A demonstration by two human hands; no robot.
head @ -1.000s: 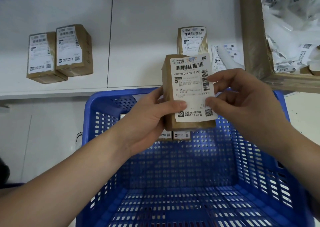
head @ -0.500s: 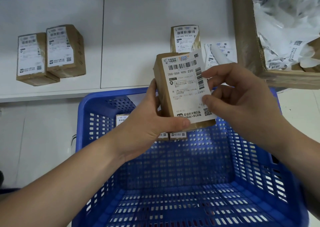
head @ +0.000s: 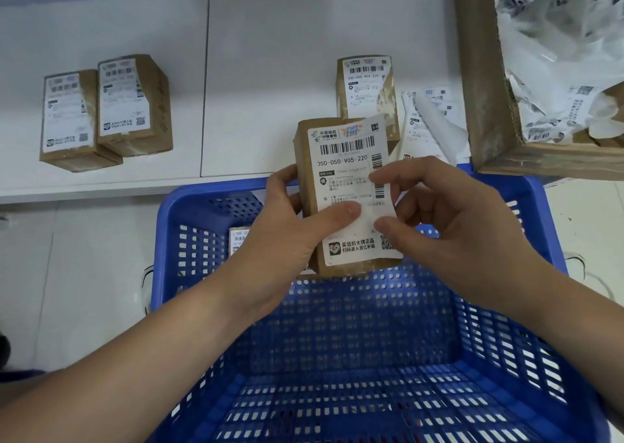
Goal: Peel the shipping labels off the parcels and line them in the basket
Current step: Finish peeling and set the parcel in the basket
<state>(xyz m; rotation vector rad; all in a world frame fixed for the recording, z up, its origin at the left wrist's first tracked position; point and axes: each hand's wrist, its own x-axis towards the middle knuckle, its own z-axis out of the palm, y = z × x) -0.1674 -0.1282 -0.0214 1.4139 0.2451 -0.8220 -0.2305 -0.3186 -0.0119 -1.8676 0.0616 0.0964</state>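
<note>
The task was at an early-to-middle stage, judging by how things lay. The left hand (head: 287,233) gripped a brown parcel (head: 337,199) above the far rim of the blue basket (head: 189,213), thumb pressed across the lower half of its shipping label (head: 351,186). The right hand (head: 452,226) pinched that label's right edge between thumb and forefinger; the edge looked lifted off the cardboard, while the rest of the label seemed stuck down. So this peel had only begun.

Inside the basket, against the far wall, at least 1 small labelled piece (head: 238,240) showed behind the left hand, with others probably hidden; I could not tell whether these were parcels or labels. Most of the basket floor lay bare.

On the desk, 2 parcels (head: 104,112) sat together toward the left side, labels apparently intact. Another parcel (head: 366,95) stood beyond the held one, its label torn at the right edge. Just right of it lay loose peeled labels (head: 429,122). A cardboard box (head: 486,81) at the right edge held crumpled white waste.

Left to do, then: finish this label, strip at least 3 more parcels, and line them in the basket.
</note>
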